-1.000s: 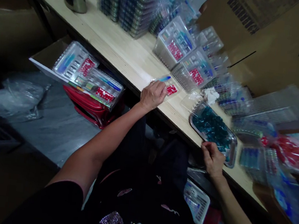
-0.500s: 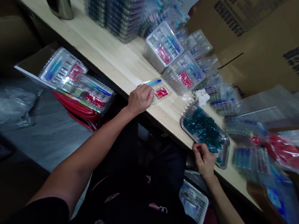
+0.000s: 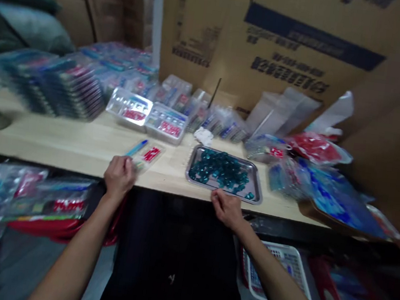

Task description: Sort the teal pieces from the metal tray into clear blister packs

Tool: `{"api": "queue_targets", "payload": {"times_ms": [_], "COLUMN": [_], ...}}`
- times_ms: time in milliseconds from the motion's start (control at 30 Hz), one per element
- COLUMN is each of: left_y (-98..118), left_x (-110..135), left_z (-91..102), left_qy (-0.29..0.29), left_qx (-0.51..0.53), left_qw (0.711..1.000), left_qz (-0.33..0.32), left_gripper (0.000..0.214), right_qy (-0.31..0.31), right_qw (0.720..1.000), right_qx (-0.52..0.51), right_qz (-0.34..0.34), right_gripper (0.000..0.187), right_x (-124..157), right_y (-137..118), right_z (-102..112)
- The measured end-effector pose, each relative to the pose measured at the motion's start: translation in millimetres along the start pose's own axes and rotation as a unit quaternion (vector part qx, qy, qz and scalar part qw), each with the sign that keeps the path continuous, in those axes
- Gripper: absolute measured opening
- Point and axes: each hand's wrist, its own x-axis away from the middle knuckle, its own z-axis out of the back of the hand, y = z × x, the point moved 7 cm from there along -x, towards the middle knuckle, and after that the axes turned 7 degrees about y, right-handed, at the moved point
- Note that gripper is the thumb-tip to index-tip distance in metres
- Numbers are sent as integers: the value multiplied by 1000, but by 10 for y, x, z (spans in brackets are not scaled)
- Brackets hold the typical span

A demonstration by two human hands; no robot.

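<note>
My left hand (image 3: 120,177) is closed at the near end of a clear plastic case (image 3: 159,148) on the table edge. A blue pen (image 3: 137,148) and a red-and-white piece (image 3: 152,154) show in or on the case, just beyond my knuckles. My right hand (image 3: 227,208) has its fingers curled together at the front rim of a metal tray (image 3: 258,189). Anything between those fingertips is too small or hidden to make out. Many small shiny teal packets (image 3: 221,168) lie heaped in the tray.
Two filled clear boxes (image 3: 166,125) stand behind the case, with tall stacks of cases (image 3: 71,89) to the left. A crumpled white tissue (image 3: 203,136) lies behind the tray. Plastic bags (image 3: 341,193) crowd the right. A large cardboard box (image 3: 208,28) rises behind.
The view has turned and levelled, so the table now runs nearly straight across. My hands stay at about the same spots, by the case and the tray's front rim.
</note>
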Motion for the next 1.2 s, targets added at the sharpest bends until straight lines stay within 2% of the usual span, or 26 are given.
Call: {"api": "queue_targets", "payload": {"times_ms": [100, 200, 267, 333, 400, 467, 500, 567, 633, 733, 867, 933, 1033, 1133, 1200], "left_y": [-6, 91, 293, 645, 1090, 1483, 1619, 1772, 1819, 1824, 1843, 1788, 1502, 1265, 1228], "left_x": [-57, -113, -134, -112, -30, 85, 129, 172, 181, 177, 125, 24, -177, -228, -209], "left_z": [19, 89, 125, 77, -103, -385, -528, -757, -885, -910, -829, -803, -851, -1034, -1131], "left_qy": [5, 3, -9, -47, -123, -216, -252, -291, -304, -308, -307, -287, -246, -296, -328], "left_qx": [-11, -24, -18, 2, 25, 9, -10, -47, -70, -80, -42, -11, -53, -108, -91], "left_qw": [1000, 1000, 999, 995, 980, 956, 948, 940, 939, 939, 939, 950, 968, 948, 939], "left_qz": [0, -7, -36, -92, -157, -196, -197, -172, -146, -133, -146, -125, -22, 46, 59], "left_gripper": [16, 14, 12, 14, 21, 33, 39, 44, 38, 25, 22, 26, 41, 79, 91], "right_qy": [5, 32, 78, 106, 66, -12, -43, -66, -45, 9, 70, 95, 116, 99, 87], "right_qw": [1000, 996, 991, 989, 992, 994, 993, 991, 992, 993, 989, 986, 983, 987, 988], "right_qx": [-8, -69, -88, -60, -6, 45, 64, 80, 66, 12, -8, 11, 26, -2, -33], "right_qz": [-19, -49, -68, -89, -103, -97, -91, -85, -94, -115, -126, -135, -138, -128, -121], "right_gripper": [20, 22, 26, 33, 46, 61, 65, 58, 43, 25, 24, 24, 29, 34, 36], "right_x": [12, 48, 30, -52, -198, -347, -407, -494, -552, -620, -725, -776, -845, -900, -916], "right_y": [-45, -21, 110, 332, 555, 691, 722, 741, 759, 858, 1029, 1095, 1158, 1189, 1183], "right_z": [52, 246, 445, 587, 568, 423, 344, 240, 221, 290, 422, 470, 484, 413, 362]}}
